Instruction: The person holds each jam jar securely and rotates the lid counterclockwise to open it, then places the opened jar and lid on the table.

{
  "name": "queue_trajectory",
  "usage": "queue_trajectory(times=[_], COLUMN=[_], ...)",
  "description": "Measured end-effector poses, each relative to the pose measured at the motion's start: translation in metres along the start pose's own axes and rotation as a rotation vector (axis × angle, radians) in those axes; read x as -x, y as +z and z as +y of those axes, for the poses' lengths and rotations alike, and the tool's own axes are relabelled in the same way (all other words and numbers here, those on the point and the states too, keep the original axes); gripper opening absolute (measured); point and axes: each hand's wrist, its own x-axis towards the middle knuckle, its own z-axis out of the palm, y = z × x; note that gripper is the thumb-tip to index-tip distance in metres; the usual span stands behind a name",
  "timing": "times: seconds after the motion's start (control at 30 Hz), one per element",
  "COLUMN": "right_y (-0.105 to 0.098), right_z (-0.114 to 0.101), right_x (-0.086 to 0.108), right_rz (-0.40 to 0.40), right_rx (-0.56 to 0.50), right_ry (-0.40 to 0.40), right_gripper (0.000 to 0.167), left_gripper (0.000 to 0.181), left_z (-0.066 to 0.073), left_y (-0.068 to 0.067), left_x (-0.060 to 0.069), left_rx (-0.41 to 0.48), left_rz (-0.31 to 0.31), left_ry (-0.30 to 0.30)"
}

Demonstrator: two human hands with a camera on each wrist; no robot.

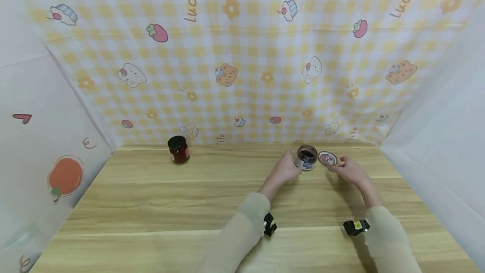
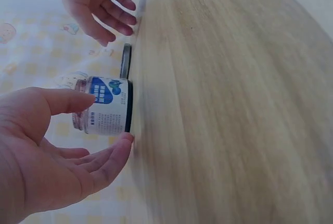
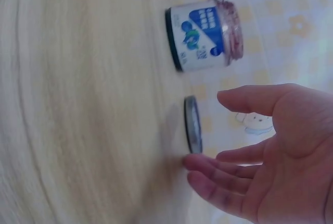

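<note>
Jar point(image 1: 306, 162), right of the head frame's centre, stands upright and uncapped, its lid point(image 1: 327, 159) lying just beside it; opening looks done, any recapping not. The left hand point(image 1: 286, 167) is spread wide about the jar and the right hand point(image 1: 350, 171) sits loosely parted by the lid, neither gripping. Whether either touches is hard to tell, and the label's small print is blurred.

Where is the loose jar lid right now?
In the head view, the lid lies flat toward the right of the table, between the open jar and the person's right hand.
</note>
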Motion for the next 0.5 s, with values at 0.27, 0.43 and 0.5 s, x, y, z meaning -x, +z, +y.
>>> queue_trajectory(times=[0.27,0.43,0.5], right_y=[0.000,0.000,0.001], right_z=[-0.006,-0.009,-0.012], right_x=[0.008,0.009,0.010], right_rz=[0.013,0.089,0.114], right_rx=[-0.042,-0.047,-0.045], right_ry=[-0.026,-0.084,-0.105], right_gripper=[0.080,0.080,0.079], left_gripper=[0.074,0.073,0.071], left_z=[-0.002,-0.007,-0.009], left_y=[-0.009,-0.014,-0.016], left_x=[0.009,0.013,0.015], left_rx=[0.031,0.077,0.095], left_rz=[-0.006,0.004,0.004], left_ry=[0.046,0.048,0.053])
